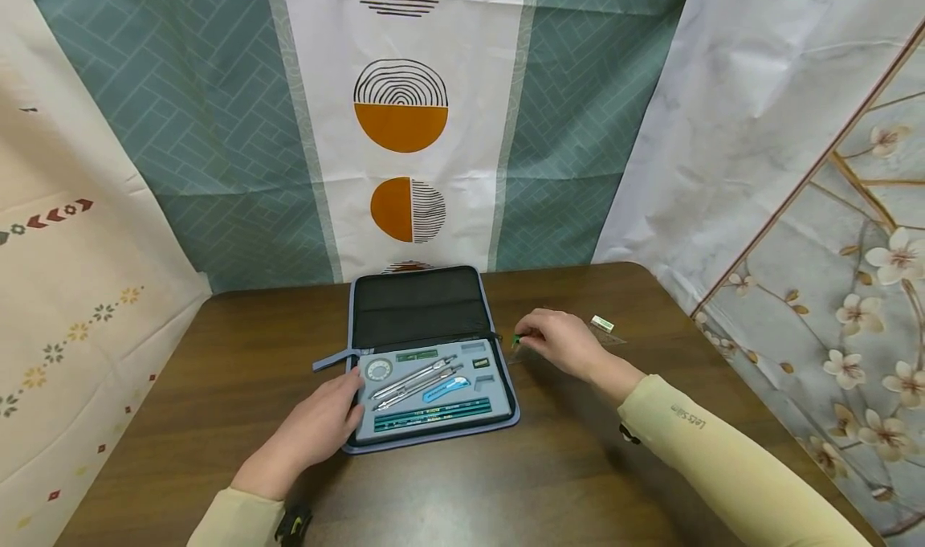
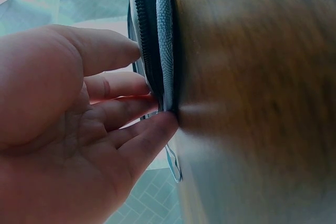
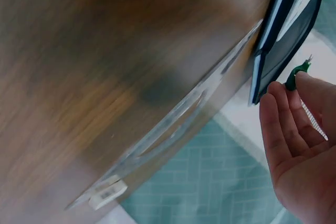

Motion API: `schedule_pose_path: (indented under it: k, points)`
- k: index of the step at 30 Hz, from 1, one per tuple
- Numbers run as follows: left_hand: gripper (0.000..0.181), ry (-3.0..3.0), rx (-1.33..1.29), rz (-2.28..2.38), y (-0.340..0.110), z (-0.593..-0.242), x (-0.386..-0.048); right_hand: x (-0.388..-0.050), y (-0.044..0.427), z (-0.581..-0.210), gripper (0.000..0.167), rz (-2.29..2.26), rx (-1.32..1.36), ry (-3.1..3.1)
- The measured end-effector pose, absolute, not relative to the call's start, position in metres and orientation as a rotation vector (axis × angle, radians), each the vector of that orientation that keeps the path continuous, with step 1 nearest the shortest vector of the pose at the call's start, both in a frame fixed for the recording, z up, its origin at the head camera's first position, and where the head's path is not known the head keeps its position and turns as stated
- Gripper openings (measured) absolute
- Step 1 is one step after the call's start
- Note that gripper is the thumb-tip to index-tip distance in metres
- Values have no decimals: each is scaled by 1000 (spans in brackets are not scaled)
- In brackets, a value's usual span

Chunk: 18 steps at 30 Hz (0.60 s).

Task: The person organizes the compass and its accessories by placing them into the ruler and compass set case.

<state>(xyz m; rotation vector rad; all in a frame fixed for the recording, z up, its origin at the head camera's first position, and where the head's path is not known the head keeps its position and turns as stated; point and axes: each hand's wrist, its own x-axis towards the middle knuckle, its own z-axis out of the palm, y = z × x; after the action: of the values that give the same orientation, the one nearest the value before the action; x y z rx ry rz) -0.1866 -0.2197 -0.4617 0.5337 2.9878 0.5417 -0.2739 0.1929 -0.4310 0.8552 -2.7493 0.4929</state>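
An unzipped dark zip case (image 1: 422,310) lies on the table. Its grey tray (image 1: 364,426) holds two silver compasses (image 1: 412,384), green pencils (image 1: 433,415), a light-blue cutter-like tool (image 1: 446,389), a dark sharpener (image 1: 480,363) and a white round piece (image 1: 379,369). My left hand (image 1: 321,418) rests against the case's left edge, fingertips touching the zippered rim (image 2: 165,40). Just beyond the right edge, my right hand (image 1: 560,340) pinches a small green piece with a thin metal tip (image 3: 298,74) between thumb and fingers, above the table.
Right of the case, clear plastic drawing tools (image 3: 173,127) lie flat beside a white-and-green eraser (image 1: 602,323). A strap (image 1: 332,361) sticks out from the case's left side. Patterned cloths (image 1: 433,210) hang behind the brown table (image 1: 253,330).
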Motion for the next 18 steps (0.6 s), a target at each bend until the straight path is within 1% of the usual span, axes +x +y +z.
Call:
schedule_pose_path:
  k: [12, 18]
  points:
    - [44, 3009, 577, 541, -223, -462, -186, -261, 168, -431, 12, 517, 978, -2786]
    - [46, 3006, 573, 542, -220, -462, -185, -255, 161, -436, 12, 538, 1038, -2783]
